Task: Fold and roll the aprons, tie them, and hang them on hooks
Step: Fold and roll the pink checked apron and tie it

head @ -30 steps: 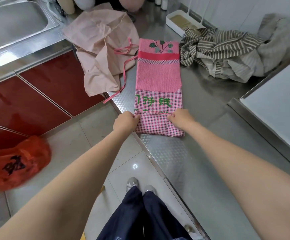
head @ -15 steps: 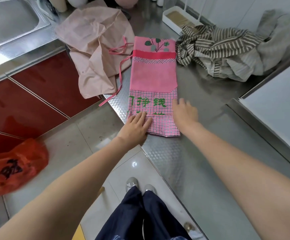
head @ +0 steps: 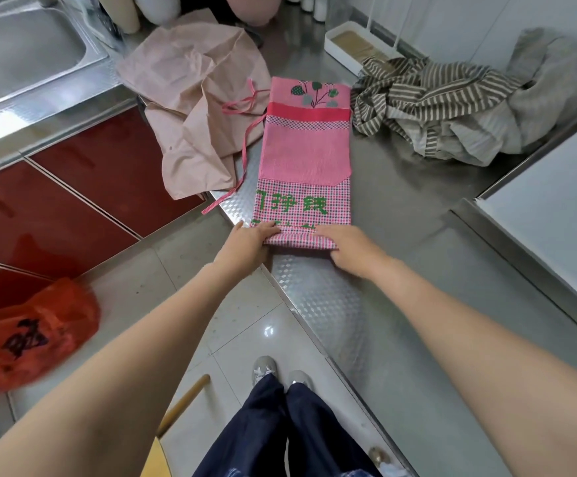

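Observation:
A pink apron (head: 306, 153), folded into a long narrow strip with green characters and a leaf print, lies on the steel counter (head: 400, 270). Its near end is turned over into a small checked roll. My left hand (head: 254, 235) grips the left end of that roll, fingers curled over the top. My right hand (head: 345, 242) holds the right part of the roll the same way. The apron's pink ties (head: 245, 146) trail off its left side over the counter edge.
A crumpled beige apron (head: 194, 80) lies left of the pink one, and a striped grey apron (head: 445, 98) sits bunched at the back right. A white tray (head: 352, 46), a sink (head: 22, 46), a white panel (head: 555, 208) and an orange bag (head: 29, 335) surround the work area.
Half a second ago both hands lay flat pressing the folded end. Now they grip it, and the end has been turned over once more, covering more of the green characters.

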Action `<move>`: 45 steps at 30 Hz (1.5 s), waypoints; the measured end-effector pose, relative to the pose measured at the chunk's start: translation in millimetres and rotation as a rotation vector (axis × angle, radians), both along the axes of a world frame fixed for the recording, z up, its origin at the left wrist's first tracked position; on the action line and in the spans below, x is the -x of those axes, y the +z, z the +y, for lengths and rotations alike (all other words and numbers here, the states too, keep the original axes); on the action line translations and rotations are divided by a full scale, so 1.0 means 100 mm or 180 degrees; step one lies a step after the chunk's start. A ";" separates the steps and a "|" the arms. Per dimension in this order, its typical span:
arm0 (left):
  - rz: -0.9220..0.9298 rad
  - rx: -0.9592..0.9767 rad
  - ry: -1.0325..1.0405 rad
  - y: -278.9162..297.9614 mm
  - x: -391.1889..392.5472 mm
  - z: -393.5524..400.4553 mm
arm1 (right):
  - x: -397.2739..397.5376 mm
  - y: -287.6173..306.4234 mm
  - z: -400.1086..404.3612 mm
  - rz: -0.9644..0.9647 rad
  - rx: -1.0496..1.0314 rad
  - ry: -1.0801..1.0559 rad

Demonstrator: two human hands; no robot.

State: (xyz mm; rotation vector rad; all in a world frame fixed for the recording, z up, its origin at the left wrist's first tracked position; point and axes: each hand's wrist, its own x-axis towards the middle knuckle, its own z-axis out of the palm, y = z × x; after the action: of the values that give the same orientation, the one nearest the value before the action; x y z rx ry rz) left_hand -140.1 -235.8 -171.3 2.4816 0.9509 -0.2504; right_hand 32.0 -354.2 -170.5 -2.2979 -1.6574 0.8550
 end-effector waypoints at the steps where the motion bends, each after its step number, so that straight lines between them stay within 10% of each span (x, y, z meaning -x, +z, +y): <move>1: -0.0154 0.0252 0.0332 0.04 -0.01 0.04 | -0.03 0.02 0.05 0.0080 -0.0124 -0.0364; 7: -0.0318 0.1252 0.1473 0.19 0.04 0.17 | -0.21 0.02 0.07 0.0977 0.0194 -0.1519; 19: 0.0000 -0.0169 0.1548 -0.01 -0.05 -0.13 | 0.06 -0.07 -0.02 -0.0141 0.0586 -0.1832; 25: 0.0143 -0.0993 -0.1068 -0.04 0.01 -0.27 | 0.04 -0.02 0.06 -0.0116 0.0787 -0.1950; 28: 0.0690 -0.1031 -0.1383 -0.13 -0.03 -0.28 | 0.03 0.05 0.09 -0.0448 0.0632 -0.1871; 32: 0.0629 -0.1135 -0.1453 -0.06 -0.12 -0.16 | 0.07 0.13 0.01 -0.1234 -0.0210 -0.0104; 38: 0.0025 -0.0030 -0.0764 0.09 -0.11 0.05 | 0.04 0.08 -0.05 -0.0589 0.0579 0.0691; 45: -0.0276 0.0736 0.0821 0.12 -0.11 0.22 | -0.18 0.17 0.01 0.0372 0.0459 -0.0887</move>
State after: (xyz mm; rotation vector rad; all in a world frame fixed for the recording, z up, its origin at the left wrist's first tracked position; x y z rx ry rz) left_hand -129.4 -213.6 -159.1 2.1185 1.1240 -0.1563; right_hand 49.8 -352.8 -153.5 -2.4430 -1.2271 1.0488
